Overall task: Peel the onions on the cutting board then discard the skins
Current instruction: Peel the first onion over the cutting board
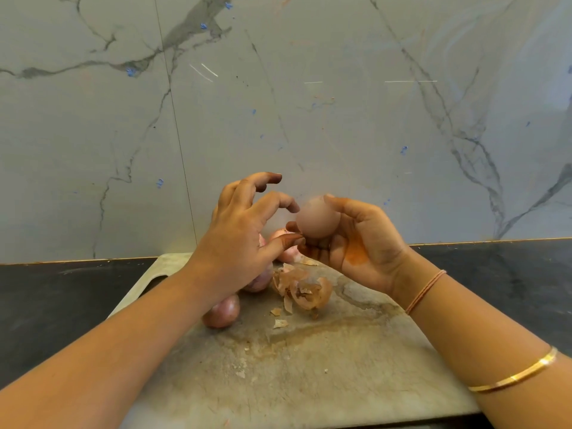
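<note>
Gripping onion [317, 216]: right hand [356, 243] | left hand [238, 230] just beside it, grip unclear

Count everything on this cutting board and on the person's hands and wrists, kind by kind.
Grey stained cutting board: 1
Pink-skinned round onions: 4 (that one in the right hand, three on the board; the left hand may hide more)
Heap of brown papery onion skins: 1
Wrist bands: 2 (thin pink thread band, gold bangle)
Total: 8
</note>
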The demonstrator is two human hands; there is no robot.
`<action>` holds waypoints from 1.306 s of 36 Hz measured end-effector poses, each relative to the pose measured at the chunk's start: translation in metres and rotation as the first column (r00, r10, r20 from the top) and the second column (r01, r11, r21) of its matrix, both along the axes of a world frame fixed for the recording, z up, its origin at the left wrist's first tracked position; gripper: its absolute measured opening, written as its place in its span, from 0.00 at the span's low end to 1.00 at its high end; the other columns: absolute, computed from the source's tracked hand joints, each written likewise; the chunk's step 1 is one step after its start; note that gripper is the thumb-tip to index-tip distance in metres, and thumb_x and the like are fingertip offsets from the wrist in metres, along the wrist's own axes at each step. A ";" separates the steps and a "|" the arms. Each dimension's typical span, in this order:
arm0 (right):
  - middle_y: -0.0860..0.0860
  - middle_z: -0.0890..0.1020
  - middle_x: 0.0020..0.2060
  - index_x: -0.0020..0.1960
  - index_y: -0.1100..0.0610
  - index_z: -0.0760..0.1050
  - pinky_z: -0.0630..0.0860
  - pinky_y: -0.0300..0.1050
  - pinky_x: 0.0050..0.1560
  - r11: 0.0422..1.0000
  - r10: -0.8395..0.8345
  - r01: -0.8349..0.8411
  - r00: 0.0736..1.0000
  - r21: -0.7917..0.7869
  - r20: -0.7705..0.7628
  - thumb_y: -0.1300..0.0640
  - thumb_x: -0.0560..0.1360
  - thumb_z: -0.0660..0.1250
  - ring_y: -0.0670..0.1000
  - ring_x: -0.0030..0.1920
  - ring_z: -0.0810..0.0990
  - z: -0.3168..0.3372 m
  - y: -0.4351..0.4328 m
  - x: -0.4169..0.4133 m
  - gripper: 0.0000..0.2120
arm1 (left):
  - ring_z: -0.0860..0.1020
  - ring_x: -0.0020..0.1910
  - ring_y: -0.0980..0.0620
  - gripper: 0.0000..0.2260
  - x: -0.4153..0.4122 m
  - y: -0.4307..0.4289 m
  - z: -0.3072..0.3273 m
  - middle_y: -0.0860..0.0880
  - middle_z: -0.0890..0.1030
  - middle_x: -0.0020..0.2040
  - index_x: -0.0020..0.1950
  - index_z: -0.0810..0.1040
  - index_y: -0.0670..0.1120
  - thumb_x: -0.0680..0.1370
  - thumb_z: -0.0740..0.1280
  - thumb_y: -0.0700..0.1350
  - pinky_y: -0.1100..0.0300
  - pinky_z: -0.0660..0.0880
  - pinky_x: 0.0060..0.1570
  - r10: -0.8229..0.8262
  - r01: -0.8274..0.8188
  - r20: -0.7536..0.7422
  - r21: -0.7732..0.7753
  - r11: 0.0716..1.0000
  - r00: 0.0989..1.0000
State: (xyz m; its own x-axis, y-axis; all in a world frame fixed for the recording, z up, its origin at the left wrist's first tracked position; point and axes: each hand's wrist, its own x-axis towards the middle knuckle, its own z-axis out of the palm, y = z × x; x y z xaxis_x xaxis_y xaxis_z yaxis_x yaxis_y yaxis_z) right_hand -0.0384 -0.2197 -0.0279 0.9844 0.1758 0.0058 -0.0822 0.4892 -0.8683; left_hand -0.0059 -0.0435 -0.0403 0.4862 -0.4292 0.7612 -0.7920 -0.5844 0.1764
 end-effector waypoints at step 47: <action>0.61 0.84 0.49 0.63 0.61 0.72 0.80 0.52 0.53 0.986 0.160 -0.154 0.982 -0.068 0.096 0.54 0.81 0.53 0.58 0.48 0.84 0.000 0.000 -0.004 0.17 | 0.62 0.65 0.53 0.12 0.001 0.000 0.003 0.50 0.62 0.70 0.55 0.70 0.59 0.72 0.63 0.56 0.67 0.58 0.57 -0.013 0.018 0.130 -0.037 0.999 0.991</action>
State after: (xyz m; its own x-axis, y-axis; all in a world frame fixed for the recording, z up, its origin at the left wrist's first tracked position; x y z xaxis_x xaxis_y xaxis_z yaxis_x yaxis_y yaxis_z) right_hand -0.0424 -0.2195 -0.0280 0.9394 0.3313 0.0884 -0.0647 0.4243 -0.9032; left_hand -0.0051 -0.0430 -0.0372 0.3762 -0.4053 0.8332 -0.8183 -0.5671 0.0936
